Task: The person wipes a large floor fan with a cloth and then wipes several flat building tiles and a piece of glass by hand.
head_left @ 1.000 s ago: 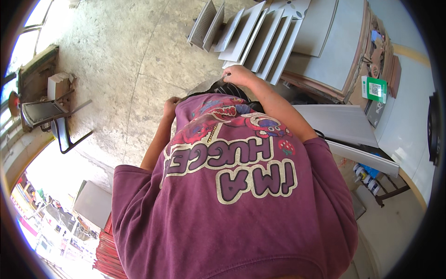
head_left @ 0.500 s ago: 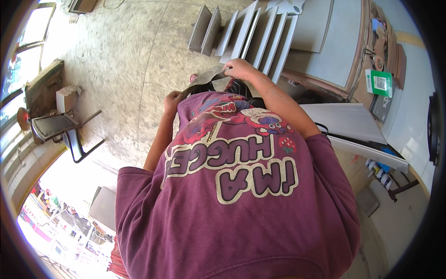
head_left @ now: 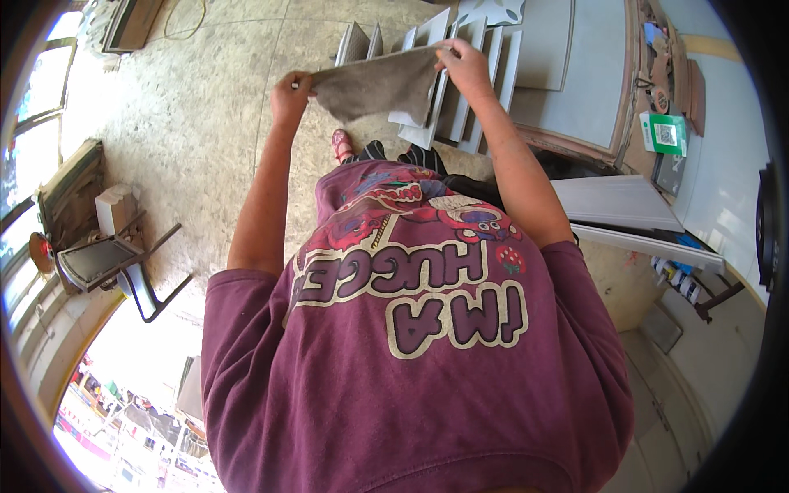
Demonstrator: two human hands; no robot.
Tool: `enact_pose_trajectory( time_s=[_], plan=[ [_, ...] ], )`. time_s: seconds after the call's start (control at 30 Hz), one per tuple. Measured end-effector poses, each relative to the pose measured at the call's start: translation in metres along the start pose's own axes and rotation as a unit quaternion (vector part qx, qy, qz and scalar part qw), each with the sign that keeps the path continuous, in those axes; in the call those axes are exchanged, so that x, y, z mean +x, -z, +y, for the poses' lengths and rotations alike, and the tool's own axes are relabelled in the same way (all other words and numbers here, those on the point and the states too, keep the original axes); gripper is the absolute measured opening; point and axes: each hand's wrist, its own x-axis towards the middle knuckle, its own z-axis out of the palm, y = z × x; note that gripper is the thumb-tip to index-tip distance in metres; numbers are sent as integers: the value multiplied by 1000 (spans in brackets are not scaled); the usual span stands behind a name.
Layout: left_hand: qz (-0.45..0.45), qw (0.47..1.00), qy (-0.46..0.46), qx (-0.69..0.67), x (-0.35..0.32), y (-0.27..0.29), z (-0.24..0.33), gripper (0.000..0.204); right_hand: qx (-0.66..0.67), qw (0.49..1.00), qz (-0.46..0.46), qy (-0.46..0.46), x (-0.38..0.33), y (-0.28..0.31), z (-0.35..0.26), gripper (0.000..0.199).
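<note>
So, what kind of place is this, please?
Probably a workshop or a storage area for building panels. Grey panels stand in a row on a rough concrete floor, and a folding chair stands by bright windows. Both hands hold up a grey cloth.

Maroon short-sleeved T-shirt (head_left: pixel 411 361), cream block lettering, cartoon print, bare forearms, perhaps a red sandal (head_left: pixel 341 146)

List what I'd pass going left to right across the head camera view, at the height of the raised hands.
Bare speckled floor → left hand → grey cloth stretched between both hands → right hand → large flat grey panel → small green card.
</note>
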Motion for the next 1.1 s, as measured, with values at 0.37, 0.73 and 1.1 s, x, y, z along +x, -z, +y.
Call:
enact_pose_trajectory(
  time_s=[0.37, 0.73, 1.1],
  plan=[
    [53, 990, -99, 86, 66, -11, 2, 19, -75, 990, 115, 29, 17, -12, -2, 20],
    [-175, 968, 21, 176, -23, -17, -148, 19, -88, 934, -272, -212, -47, -67, 118, 24],
    [-114, 987, 27, 114, 36, -1, -97, 20, -15, 990, -82, -114, -4, -52, 76, 23]
  ],
)
